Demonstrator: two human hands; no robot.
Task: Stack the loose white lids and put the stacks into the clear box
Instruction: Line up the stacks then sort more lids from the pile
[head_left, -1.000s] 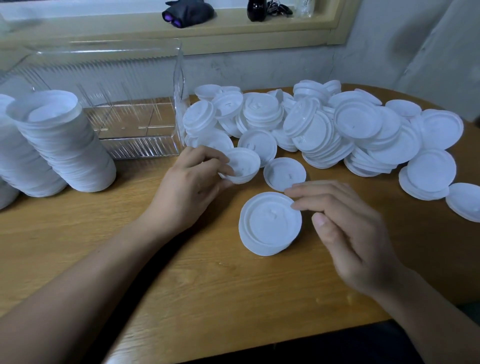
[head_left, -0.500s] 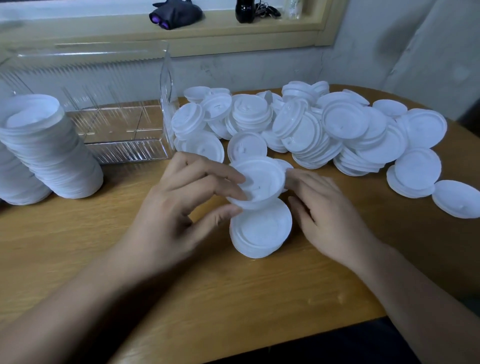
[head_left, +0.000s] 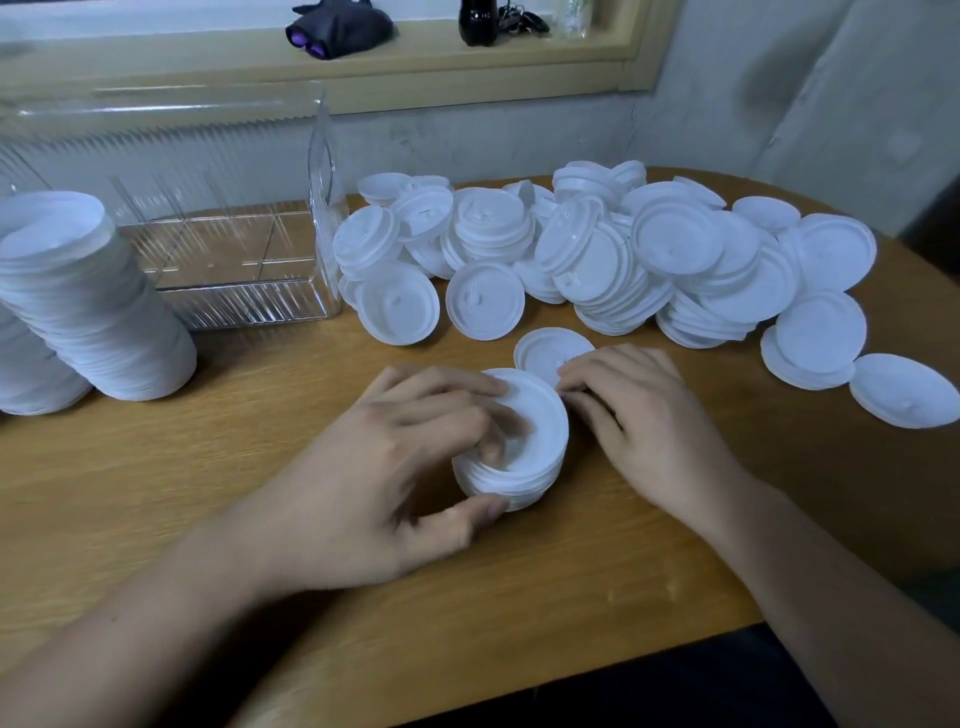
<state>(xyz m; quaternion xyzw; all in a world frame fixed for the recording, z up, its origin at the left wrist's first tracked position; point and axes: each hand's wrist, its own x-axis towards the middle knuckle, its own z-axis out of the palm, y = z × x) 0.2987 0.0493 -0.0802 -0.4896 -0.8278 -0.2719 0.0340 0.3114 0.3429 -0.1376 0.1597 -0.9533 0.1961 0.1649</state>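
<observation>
The short lid stack (head_left: 524, 467), mid-tabletop (head_left: 156, 493), is gripped round its rim by the left hand (head_left: 384, 467); the right hand (head_left: 644, 415) is laid, fingers relaxed, against its 3 o'clock side. The clear box (head_left: 249, 306) is seen at 10 o'clock.

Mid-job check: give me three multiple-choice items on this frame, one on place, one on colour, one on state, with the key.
1. The clear box stands: A on the floor; B left of the loose lid pile; C right of it.
2. The dark bundle on the sill shows patches of: A red; B yellow; C purple.
3. The left hand: A grips the small lid stack; B lies open, touching nothing; C holds the clear box.
Key: 1 B, its right wall faces the pile. 2 C, purple spots show. 3 A, fingers on top, thumb at the rim.
</observation>
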